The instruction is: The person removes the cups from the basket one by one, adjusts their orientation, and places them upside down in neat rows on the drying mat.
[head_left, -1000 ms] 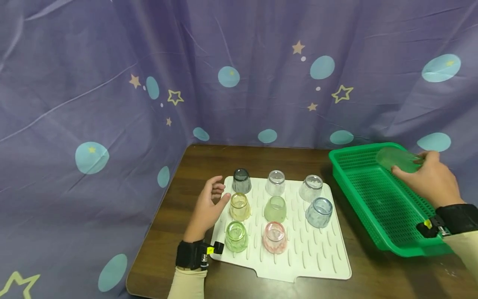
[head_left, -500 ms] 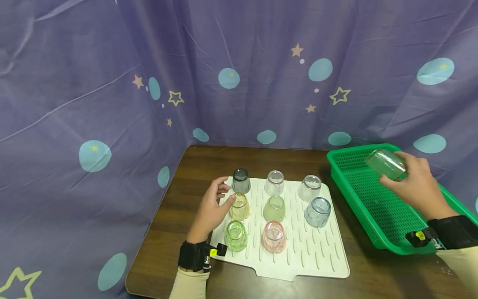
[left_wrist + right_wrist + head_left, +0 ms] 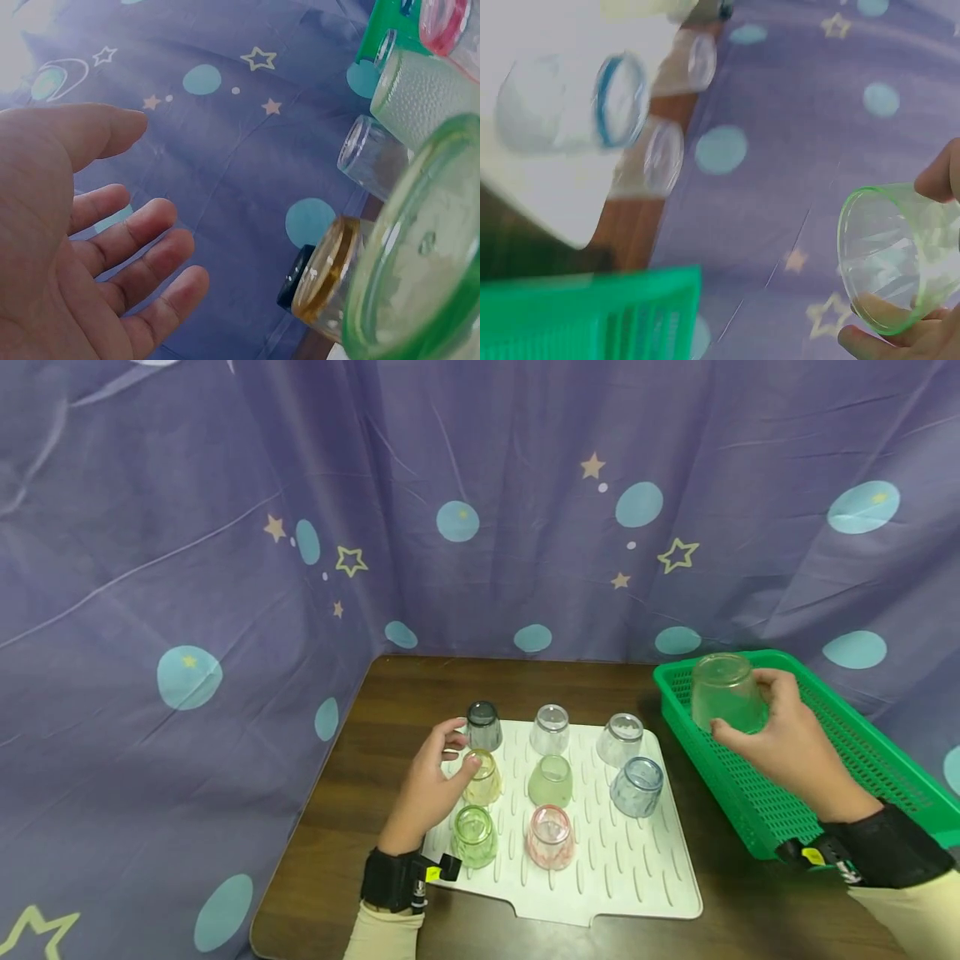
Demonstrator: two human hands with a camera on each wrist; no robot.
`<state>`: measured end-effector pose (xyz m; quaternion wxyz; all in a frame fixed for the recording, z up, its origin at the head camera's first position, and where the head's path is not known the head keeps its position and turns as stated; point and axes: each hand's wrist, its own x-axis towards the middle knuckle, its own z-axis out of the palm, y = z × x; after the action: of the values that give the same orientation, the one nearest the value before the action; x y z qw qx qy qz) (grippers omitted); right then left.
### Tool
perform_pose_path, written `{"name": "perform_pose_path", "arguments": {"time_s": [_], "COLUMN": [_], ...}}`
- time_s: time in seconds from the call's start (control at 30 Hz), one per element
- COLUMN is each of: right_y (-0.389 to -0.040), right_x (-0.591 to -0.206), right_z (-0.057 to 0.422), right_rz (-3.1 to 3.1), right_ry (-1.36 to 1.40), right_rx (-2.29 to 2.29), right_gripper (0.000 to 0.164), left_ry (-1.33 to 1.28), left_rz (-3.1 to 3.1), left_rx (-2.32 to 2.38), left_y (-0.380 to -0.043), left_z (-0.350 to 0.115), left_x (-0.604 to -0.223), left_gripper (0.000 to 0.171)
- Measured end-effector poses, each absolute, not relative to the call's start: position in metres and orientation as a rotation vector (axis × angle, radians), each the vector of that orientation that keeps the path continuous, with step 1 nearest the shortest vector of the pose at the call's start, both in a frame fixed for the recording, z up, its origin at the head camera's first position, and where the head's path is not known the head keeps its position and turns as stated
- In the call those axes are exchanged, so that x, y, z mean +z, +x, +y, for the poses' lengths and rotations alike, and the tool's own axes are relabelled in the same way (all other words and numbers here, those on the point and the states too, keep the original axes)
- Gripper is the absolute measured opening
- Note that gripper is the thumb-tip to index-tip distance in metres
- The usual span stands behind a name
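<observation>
My right hand holds a pale green-tinted drinking glass between thumb and fingers. It is up over the near-left side of the green basket, and the right wrist view shows its thin green rim turned down. Fingers spread and relaxed, my left hand holds nothing beside the white drying mat. Its thumb overlaps the yellow glass in the head view. Upside down on the mat also stand a dark grey glass, a green glass, a pink glass and a blue glass.
The green plastic basket stands right of the mat. Two clear glasses and a frosted pale green glass share the mat. A purple curtain hangs behind and left of the wooden table.
My right hand has brought the glass leftward out of the basket's middle and turned it from lying sideways to mouth-down. My left hand has shifted slightly right.
</observation>
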<state>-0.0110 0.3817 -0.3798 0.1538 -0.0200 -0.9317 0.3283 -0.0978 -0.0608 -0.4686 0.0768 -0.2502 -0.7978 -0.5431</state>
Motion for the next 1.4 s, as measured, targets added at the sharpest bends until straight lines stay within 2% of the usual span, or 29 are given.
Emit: {"name": "perform_pose_path", "arguments": {"time_s": [0.27,0.57,0.8,0.97,1.13,1.4], "right_y": [-0.007,-0.009,-0.01,-0.01,-0.007,-0.004], "right_x": [-0.381,-0.398,-0.415,-0.424,-0.433,-0.433], "right_z": [0.324,0.261,0.227,0.21,0.202,0.214], "right_rz": [-2.605,-2.615,-2.545,-2.508,-2.516,-2.34], "right_ry": [0.133,0.418,0.587,0.639,0.659,0.712], "right_rx": [1.035,1.166,1.383,1.452,1.464,1.513], "right_gripper": [0.084,0.075,0.073,0.066,0.062,0.067], "left_ry": [-0.827,-1.031,-1.149,-1.103,-1.063,-1.093], "left_rz": [-2.351,-2.341,-2.335,-2.342,-2.353,-2.372], "left_rx": [-1.636,-1.599,-1.533,-1.602,-1.601,-1.651], "left_y": [-0.091,-0.074,-0.059,-0.053,-0.05,-0.049], "left_z": [-0.052,-0.03,-0.018,-0.017,-0.02,-0.026], "left_x": [-0.461,-0.449,-0.442,-0.441,-0.444,-0.451], "left_gripper": [0.068,0.085,0.092,0.091,0.082,0.072]}}
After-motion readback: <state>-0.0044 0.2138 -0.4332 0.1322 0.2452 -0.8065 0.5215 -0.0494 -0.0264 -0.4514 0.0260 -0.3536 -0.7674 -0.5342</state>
